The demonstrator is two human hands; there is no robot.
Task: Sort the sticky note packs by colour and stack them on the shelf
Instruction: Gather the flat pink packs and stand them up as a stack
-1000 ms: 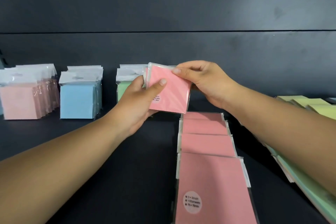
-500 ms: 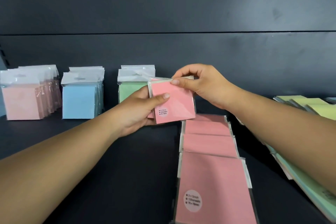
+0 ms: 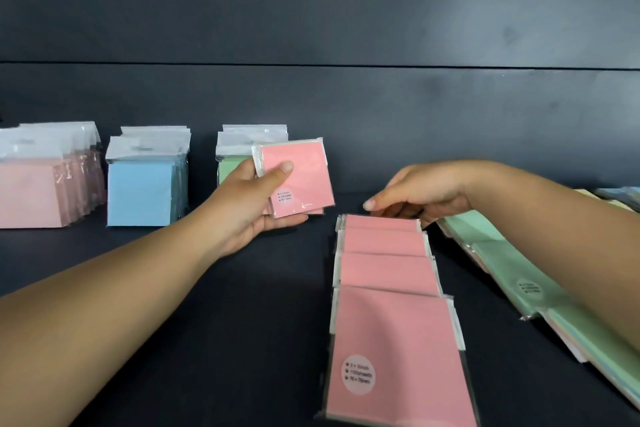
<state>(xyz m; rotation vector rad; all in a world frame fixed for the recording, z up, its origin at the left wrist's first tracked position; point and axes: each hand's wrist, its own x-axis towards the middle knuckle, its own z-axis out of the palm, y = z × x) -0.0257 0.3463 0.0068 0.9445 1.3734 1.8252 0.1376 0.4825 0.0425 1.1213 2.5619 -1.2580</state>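
Observation:
My left hand [image 3: 254,199] holds up a small bundle of pink sticky note packs [image 3: 301,173], thumb across the front pack. My right hand [image 3: 419,192] reaches down to the far end of a row of overlapping pink packs [image 3: 388,274] lying flat on the dark shelf; its fingers curl at the farthest pack's edge. Standing against the back wall are a pink stack [image 3: 38,187], a blue stack [image 3: 145,191] and a green stack [image 3: 230,168], the green one partly hidden by my left hand.
A row of flat green packs [image 3: 512,270] runs along the right, under my right forearm, with pale yellow and blue packs [image 3: 616,198] at the far right edge. The dark shelf surface [image 3: 242,305] and dark back wall [image 3: 346,107] frame everything.
My right hand let go of the held pink packs and dropped to the far end of the flat pink row. My left hand keeps the bundle and has shifted slightly left.

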